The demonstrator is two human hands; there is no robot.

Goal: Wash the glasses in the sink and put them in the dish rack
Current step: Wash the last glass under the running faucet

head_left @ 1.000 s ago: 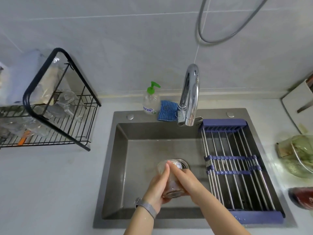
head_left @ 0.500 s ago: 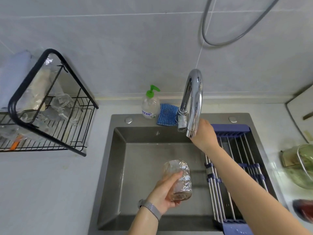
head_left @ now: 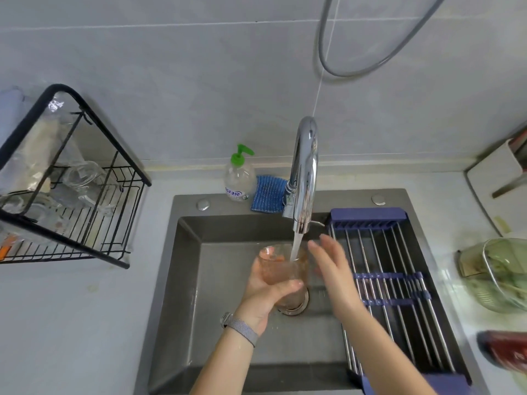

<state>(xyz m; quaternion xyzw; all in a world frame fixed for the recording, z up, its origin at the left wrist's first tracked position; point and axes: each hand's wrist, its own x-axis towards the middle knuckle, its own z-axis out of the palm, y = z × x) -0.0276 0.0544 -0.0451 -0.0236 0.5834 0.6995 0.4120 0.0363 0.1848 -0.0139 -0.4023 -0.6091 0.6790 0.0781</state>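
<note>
1. Counter (head_left: 71, 323), pale grey, spreads round the basin and carries everything else.
2. Sink (head_left: 185, 280), dark grey and set into it, has a drain at its floor, partly hidden behind the glass.
3. Dish rack (head_left: 85, 223) of black wire stands on the left, well apart from the basin, with clear glasses (head_left: 82, 178) lying in it.
4. Roll-up drainer (head_left: 393, 280), steel rods with blue ends, lies across the right side of the basin.
5. Tap (head_left: 305, 172), chrome, arches over the basin; water runs from its spout into the glass.
6. Green bowl (head_left: 499, 272) sits at the right edge.
7. Left hand (head_left: 265, 292) has its grip wrapped round the glass (head_left: 282, 269), holding it upright over the drain, under the stream.
8. Right hand (head_left: 330, 266) hovers just beside the glass with fingers straight and spread, holding nothing.
9. Soap bottle (head_left: 239, 178) with a green pump stands behind the basin, next to a blue cloth (head_left: 268, 195).
</note>
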